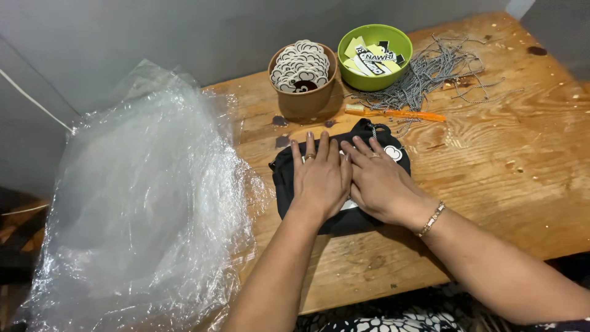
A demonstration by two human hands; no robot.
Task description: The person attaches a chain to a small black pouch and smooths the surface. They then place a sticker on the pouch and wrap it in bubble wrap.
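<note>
Black cloth: a folded black garment (344, 184) lies flat near the table's front edge, a round white tag (394, 153) showing at its upper right corner.
Left hand: the left hand (318, 178) presses palm-down on the garment, fingers straight and spread, gripping nothing.
Right hand: the right hand (376, 178) lies flat just beside it, fingers extended and touching the left, a bracelet at the wrist.
Progress: by the look of it, the garment is folded and tagged and is being smoothed; it is not yet in a bag.
Plastic: a heap of clear plastic bags (141, 197) sits just left of the garment, apparently untouched.
Supplies: a brown bowl (303, 98) holds round white tags; a green bowl (375, 77) beside it holds yellow and black labels; a tangle of grey strings (436, 71) spreads to the right, an orange tool (399, 114) lying in front of them.
Surface: a worn wooden table (504, 178), knotted and stained.
Room: plain grey walls (153, 37) close behind the table; the floor at left is too dark to make out.
</note>
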